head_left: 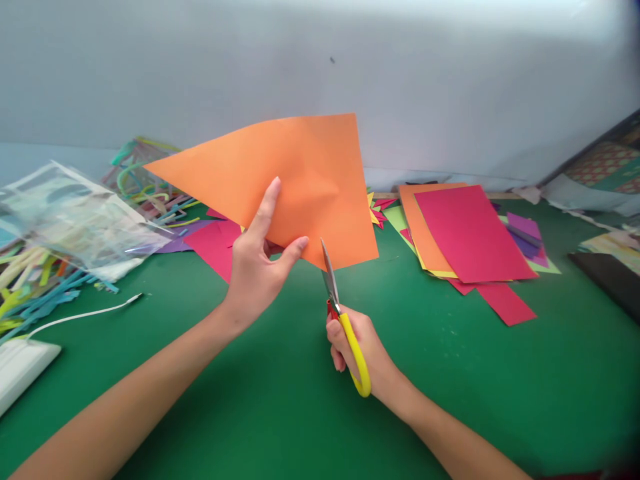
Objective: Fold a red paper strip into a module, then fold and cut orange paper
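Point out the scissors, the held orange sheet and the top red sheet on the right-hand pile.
Scissors (358, 353): head view, yellow handle.
Orange sheet (315, 167): head view, mid-face.
Top red sheet (475, 233): head view, centre.

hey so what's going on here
Someone's left hand holds up a large sheet of orange paper, while the right hand has scissors with a yellow handle, the blades at the paper's lower edge. More colored paper lies to the right on the green table.
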Tool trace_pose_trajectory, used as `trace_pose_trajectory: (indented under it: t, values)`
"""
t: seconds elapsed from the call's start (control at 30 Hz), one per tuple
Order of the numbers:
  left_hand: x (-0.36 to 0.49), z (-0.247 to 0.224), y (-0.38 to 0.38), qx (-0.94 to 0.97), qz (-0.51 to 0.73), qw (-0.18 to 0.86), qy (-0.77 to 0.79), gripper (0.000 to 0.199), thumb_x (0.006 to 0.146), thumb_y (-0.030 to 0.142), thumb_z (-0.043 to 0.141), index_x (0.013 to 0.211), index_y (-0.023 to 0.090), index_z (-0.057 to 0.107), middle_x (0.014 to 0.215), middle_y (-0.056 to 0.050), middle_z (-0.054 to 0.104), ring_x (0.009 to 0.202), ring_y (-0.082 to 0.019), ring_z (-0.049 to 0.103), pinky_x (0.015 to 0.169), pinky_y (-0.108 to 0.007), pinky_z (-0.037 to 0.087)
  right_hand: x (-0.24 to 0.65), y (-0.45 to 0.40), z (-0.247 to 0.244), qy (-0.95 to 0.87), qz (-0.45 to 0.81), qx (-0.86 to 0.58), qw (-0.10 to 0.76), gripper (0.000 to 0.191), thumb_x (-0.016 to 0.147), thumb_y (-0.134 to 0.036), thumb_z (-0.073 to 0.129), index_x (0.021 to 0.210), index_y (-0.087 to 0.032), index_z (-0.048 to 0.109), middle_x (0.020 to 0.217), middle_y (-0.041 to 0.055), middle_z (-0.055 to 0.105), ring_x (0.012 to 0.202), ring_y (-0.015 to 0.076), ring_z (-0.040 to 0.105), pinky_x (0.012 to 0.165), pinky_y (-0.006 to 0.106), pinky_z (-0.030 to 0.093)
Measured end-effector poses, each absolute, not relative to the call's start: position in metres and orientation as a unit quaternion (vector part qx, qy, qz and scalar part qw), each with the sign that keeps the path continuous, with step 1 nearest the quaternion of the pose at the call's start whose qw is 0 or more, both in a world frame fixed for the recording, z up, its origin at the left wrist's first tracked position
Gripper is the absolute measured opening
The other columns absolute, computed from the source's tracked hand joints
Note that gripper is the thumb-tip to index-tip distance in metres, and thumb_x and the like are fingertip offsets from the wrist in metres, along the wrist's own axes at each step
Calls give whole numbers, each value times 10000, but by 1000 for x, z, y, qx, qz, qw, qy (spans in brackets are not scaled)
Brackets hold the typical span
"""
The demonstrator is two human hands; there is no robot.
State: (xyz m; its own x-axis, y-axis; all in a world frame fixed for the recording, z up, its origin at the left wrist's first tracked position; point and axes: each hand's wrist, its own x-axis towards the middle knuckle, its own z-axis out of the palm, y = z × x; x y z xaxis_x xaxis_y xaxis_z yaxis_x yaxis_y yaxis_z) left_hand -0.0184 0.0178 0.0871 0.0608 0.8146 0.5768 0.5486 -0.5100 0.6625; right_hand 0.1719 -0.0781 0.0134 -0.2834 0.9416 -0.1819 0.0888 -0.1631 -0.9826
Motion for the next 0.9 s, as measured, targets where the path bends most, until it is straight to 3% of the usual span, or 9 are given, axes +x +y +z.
trace_pose_trajectory:
  t: [0.23,0.9]
  values:
    - [-18,86,18,720,492,131,472,823,976,471,652,1669,376,221,1697,-103,367,916,-197,726,705,-316,665,171,-78,16,-530,594,-489,356,541,937,-745,561,820,-224,472,551,-80,441,389,93,472,380,215,351]
    - [-17,89,16,723,494,122,468,802,985,492,644,1664,382,232,1723,-87,312,1083,-269,723,755,-341,673,172,-79,13,-519,600,-487,365,480,955,-648,627,791,-229,458,504,-93,429,353,82,463,351,184,346]
